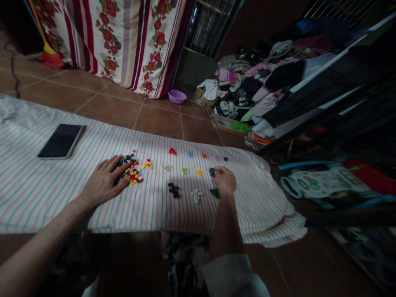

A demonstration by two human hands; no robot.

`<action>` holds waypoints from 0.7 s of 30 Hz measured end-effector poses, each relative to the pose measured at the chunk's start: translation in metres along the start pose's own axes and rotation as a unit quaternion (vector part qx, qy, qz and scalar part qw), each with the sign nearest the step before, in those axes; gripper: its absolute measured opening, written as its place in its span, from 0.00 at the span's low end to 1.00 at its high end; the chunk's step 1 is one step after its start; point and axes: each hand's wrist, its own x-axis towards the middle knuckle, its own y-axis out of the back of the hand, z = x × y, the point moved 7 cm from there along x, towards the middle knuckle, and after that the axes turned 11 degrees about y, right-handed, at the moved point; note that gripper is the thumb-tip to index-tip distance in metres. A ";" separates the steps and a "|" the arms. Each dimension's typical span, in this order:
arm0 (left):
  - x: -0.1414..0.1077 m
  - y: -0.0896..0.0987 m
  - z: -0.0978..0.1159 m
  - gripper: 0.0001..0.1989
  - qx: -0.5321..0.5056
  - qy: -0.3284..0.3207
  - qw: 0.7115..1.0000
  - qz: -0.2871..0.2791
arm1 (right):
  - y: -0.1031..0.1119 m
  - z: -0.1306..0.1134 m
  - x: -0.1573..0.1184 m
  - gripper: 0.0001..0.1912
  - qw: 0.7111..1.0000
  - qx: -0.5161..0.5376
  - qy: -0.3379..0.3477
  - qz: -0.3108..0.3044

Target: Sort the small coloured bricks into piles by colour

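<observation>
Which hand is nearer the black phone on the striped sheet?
Left. The left hand lies right of the phone in this view, touching the plastic brick pile; the right hand lies much farther right, past the scattered bricks.

A smartphone with a black screen (61, 141) lies on the pink-and-grey striped bedsheet (27, 194). Beyond the sheet, on brown floor tiles (108, 109), stand a red-flowered striped curtain (123, 41), a round purple plastic basin (177, 96) and a heap of mixed clothes (253, 78); a white-and-blue plastic toy (318, 183) sits right of it.
</observation>
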 end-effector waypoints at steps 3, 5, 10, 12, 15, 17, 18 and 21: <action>0.000 0.000 0.000 0.24 -0.003 0.000 1.000 0.001 | 0.000 0.000 0.000 0.14 1.000 -0.005 -0.008 -0.002; 0.000 0.001 0.000 0.24 -0.008 0.001 1.000 0.005 | 0.001 -0.002 -0.001 0.14 1.000 -0.006 -0.008 0.002; 0.000 -0.001 0.000 0.24 -0.005 0.005 1.000 -0.001 | 0.006 -0.024 -0.002 0.14 1.000 -0.001 0.023 0.019; 0.000 -0.002 -0.001 0.25 0.005 0.008 1.000 -0.007 | 0.005 -0.043 -0.004 0.15 0.998 0.010 0.053 0.026; 0.000 -0.002 -0.001 0.27 0.012 0.012 1.000 -0.011 | -0.002 -0.074 -0.007 0.15 0.993 0.052 0.103 0.019; 0.000 -0.002 -0.001 0.27 0.011 0.012 1.000 -0.011 | -0.011 -0.096 -0.010 0.15 0.986 0.091 0.138 -0.003; 0.000 -0.002 -0.001 0.27 0.010 0.012 1.000 -0.011 | -0.017 -0.107 -0.013 0.15 0.981 0.111 0.158 -0.019; 0.000 -0.001 0.000 0.26 0.006 0.013 1.000 -0.008 | -0.034 -0.139 -0.025 0.14 0.958 0.156 0.231 -0.071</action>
